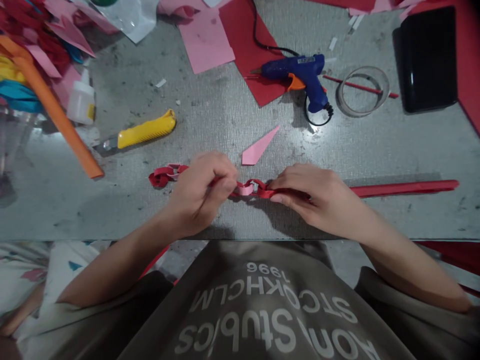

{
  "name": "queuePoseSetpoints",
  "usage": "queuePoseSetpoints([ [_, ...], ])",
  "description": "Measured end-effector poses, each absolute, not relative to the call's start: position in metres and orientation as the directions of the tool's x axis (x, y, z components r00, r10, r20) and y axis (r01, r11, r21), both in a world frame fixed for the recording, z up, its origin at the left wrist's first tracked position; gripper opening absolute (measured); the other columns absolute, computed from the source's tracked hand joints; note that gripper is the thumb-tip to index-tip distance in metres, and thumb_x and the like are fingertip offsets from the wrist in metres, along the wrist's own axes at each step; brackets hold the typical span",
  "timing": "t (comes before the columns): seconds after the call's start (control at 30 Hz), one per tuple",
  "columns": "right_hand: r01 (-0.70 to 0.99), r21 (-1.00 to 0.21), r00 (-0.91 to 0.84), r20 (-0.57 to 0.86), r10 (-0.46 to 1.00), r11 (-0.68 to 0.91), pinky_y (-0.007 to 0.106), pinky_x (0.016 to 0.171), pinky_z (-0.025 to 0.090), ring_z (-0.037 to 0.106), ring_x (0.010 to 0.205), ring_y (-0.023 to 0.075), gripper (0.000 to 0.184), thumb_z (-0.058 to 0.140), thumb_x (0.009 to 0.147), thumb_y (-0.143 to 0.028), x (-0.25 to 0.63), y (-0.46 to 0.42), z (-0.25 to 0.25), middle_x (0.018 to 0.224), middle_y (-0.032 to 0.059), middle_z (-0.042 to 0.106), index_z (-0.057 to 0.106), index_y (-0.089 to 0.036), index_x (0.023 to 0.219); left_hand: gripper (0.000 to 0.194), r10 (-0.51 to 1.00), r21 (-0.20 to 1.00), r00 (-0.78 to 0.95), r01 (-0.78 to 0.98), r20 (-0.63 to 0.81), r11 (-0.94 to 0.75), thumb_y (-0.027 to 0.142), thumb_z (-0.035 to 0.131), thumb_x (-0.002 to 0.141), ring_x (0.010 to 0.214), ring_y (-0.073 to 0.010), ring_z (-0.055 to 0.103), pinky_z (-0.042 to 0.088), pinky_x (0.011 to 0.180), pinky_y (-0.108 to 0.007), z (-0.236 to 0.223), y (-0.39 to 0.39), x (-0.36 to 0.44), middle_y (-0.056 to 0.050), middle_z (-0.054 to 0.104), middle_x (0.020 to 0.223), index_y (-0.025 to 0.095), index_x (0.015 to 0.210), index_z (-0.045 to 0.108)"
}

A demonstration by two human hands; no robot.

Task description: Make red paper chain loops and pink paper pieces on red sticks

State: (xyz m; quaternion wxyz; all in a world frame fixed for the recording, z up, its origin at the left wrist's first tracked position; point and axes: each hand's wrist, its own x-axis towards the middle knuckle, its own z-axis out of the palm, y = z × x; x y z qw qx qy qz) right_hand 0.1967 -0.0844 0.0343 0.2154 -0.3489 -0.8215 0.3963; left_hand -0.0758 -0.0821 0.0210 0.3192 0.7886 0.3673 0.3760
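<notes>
A chain of red and pink paper loops (246,189) runs between my two hands, low on the table. My left hand (204,192) is closed over its middle part, and red loops stick out past it to the left. With thumb and fingertips, my right hand (315,192) pinches the red loop at the chain's right side. From under that hand a long red paper strip (407,188) reaches to the right. Just above the chain lies a pointed pink paper piece (258,149). The fingers hide part of the chain.
A blue glue gun (300,70) rests on red paper (262,87), its cord looping beside it. Around it are a tape ring (363,91), a black box (428,59), a yellow cutter (146,131), a glue bottle (81,100) and an orange strip (62,117).
</notes>
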Motion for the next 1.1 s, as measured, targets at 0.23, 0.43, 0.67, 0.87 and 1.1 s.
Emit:
queuePoseSetpoints([
  [0.23,0.397,-0.846,-0.641,0.023,0.768,0.357,0.034,0.083,0.049,0.071,0.092,0.0181,0.014,0.065,0.109,-0.031,0.198,-0.085,0.038,0.100,0.0030,0.078,0.074,-0.021,0.107,0.014,0.660,0.369,0.571,0.551,0.488,-0.749,0.034,0.078,0.099,0.084,-0.0201,0.068,0.044,0.082,-0.044,0.024,-0.091,-0.069,-0.002,0.076,0.093,0.023,0.096,0.070],
  [0.43,0.431,-0.833,-0.626,0.001,0.779,0.348,0.035,0.081,0.049,0.070,0.089,0.0190,0.014,0.064,0.109,-0.031,0.196,-0.088,0.039,0.098,0.0035,0.077,0.074,-0.021,0.106,0.005,0.675,0.252,0.570,0.647,0.468,-0.720,0.024,0.079,0.097,0.086,-0.0214,0.068,0.042,0.086,-0.047,0.025,-0.101,-0.059,0.000,0.079,0.091,0.024,0.094,0.075],
  [0.67,0.453,-0.794,-0.628,0.037,0.777,0.404,0.035,0.078,0.047,0.068,0.085,0.0197,0.016,0.063,0.109,-0.029,0.192,-0.090,0.036,0.092,0.0049,0.074,0.073,-0.019,0.101,0.006,0.689,0.283,0.573,0.640,0.443,-0.714,0.019,0.076,0.093,0.086,-0.0206,0.067,0.041,0.088,-0.047,0.021,-0.101,-0.057,0.001,0.078,0.091,0.023,0.090,0.072],
  [0.87,0.447,-0.791,-0.629,0.054,0.775,0.418,0.035,0.078,0.048,0.067,0.086,0.0196,0.015,0.064,0.108,-0.028,0.193,-0.090,0.036,0.092,0.0050,0.073,0.072,-0.018,0.102,0.010,0.667,0.262,0.557,0.636,0.495,-0.726,0.016,0.074,0.090,0.083,-0.0192,0.068,0.043,0.086,-0.045,0.020,-0.097,-0.058,0.002,0.078,0.087,0.022,0.086,0.067],
  [1.1,0.444,-0.784,-0.625,0.076,0.777,0.434,0.034,0.077,0.046,0.066,0.082,0.0171,0.016,0.064,0.109,-0.027,0.191,-0.091,0.035,0.088,0.0035,0.071,0.072,-0.016,0.100,0.007,0.674,0.201,0.574,0.673,0.465,-0.712,0.024,0.075,0.094,0.087,-0.0217,0.072,0.043,0.088,-0.048,0.026,-0.102,-0.059,0.002,0.081,0.094,0.023,0.100,0.072],
])
